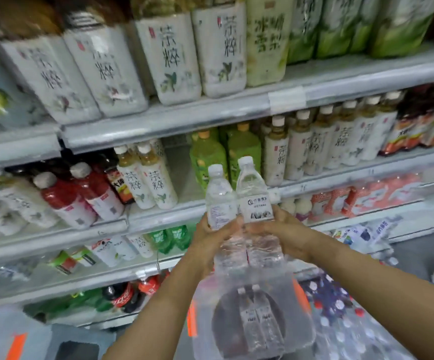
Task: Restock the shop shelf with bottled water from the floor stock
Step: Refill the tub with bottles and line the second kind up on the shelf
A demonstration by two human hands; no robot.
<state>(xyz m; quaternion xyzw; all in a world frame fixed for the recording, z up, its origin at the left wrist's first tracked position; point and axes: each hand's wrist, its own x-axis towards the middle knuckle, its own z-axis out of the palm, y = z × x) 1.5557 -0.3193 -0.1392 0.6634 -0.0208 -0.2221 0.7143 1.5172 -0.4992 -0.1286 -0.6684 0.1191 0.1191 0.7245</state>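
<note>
While left hand (208,242) and right hand (286,235) each clamp a grip on the water bottles (221,201), one apiece, caps stay up, ready for the shelf gap (178,175) above-left.

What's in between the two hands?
In the head view, two water bottles, side by side: the left bottle, gripped by the left hand, and the right bottle, gripped by the right hand.

Grey shelf (164,214) carries tea bottles (156,183) (white-capped) beside green bottles (206,155).
</note>
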